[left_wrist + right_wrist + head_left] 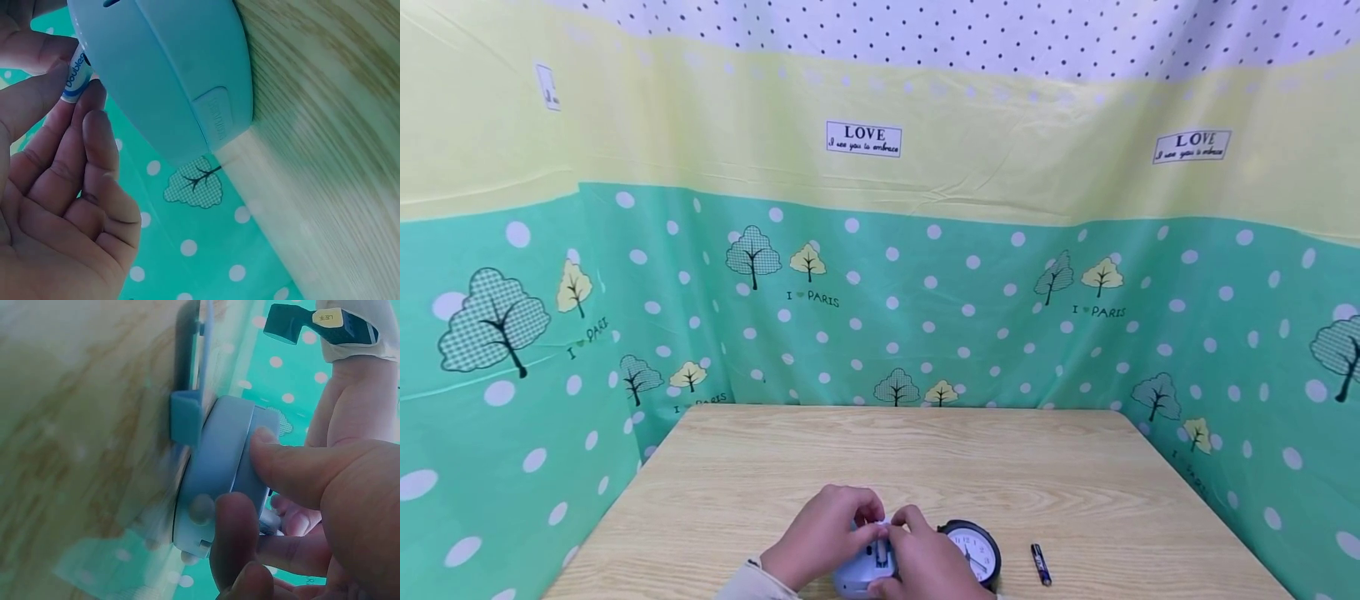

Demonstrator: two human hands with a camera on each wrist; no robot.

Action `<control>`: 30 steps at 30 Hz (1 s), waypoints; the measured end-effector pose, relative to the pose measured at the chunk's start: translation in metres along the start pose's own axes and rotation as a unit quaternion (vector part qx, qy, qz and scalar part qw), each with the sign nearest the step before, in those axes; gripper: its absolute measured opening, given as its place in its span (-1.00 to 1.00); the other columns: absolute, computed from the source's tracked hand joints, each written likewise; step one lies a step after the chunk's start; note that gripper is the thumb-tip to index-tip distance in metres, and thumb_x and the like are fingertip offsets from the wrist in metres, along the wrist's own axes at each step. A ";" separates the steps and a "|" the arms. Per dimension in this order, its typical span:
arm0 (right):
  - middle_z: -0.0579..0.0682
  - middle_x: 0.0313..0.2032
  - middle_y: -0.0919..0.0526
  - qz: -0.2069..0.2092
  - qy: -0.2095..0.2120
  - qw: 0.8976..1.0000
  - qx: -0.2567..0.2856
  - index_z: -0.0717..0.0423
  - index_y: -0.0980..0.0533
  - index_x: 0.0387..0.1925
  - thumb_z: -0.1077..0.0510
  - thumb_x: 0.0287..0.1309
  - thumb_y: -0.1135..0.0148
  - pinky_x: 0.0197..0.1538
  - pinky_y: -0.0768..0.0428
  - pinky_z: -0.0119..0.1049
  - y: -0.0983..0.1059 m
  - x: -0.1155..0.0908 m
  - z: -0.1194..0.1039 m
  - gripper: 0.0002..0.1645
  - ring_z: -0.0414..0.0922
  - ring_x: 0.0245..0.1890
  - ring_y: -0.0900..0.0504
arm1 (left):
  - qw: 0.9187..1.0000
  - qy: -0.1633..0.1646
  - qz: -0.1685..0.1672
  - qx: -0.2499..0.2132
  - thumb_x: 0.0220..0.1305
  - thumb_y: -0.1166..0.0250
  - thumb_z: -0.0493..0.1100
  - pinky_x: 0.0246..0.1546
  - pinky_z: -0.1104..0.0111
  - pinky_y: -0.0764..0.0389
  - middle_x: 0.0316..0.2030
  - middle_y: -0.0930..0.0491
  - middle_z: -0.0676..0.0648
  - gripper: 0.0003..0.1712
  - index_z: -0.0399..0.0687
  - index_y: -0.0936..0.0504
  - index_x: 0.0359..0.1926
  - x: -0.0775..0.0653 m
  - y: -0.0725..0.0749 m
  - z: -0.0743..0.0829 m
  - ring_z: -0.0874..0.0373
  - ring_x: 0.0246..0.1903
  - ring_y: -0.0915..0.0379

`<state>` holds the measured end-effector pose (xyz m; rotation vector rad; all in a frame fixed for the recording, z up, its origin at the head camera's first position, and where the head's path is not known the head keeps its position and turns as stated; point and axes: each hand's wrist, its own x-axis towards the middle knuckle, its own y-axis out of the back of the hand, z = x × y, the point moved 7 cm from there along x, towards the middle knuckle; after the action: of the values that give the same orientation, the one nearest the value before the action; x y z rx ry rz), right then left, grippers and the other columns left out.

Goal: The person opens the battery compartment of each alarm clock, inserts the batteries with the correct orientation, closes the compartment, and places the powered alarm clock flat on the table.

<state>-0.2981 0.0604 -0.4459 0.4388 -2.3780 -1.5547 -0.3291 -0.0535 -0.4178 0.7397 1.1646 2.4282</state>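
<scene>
A light blue rounded device (853,579) lies on the table with a battery slot facing up. My left hand (823,537) pinches a white battery with blue lettering (77,75) between thumb and fingers, against the device's edge in the left wrist view. My right hand (928,562) holds the device from the right. In the right wrist view its thumb presses the back of the light blue body (212,469), while other fingers curl at the side. A battery (882,553) shows in the slot, partly hidden by fingers.
Just right of my right hand lies a round black-rimmed clock (973,548), face up and partly covered. Farther right is a dark battery (1041,565). Wood-grain table (880,450) extends ahead, with a green and yellow patterned curtain (925,308) behind and at both sides.
</scene>
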 end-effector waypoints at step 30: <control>-0.14 -0.07 -0.45 0.005 -0.005 1.000 -0.001 0.08 -0.58 -0.05 -0.37 -0.25 -0.43 -0.24 -0.56 -0.30 0.002 0.002 0.002 -0.20 -0.33 -0.30 -0.49 | 0.998 -0.006 0.019 0.066 0.19 -0.30 0.12 -0.23 0.36 -0.53 -0.37 -0.62 0.36 -0.85 0.31 -0.73 -0.28 0.001 -0.006 -0.009 0.37 -0.31 -0.49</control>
<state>-0.3006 0.0620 -0.4445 0.4194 -2.3821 -1.5582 -0.3347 -0.0549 -0.4265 0.8217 1.3283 2.3913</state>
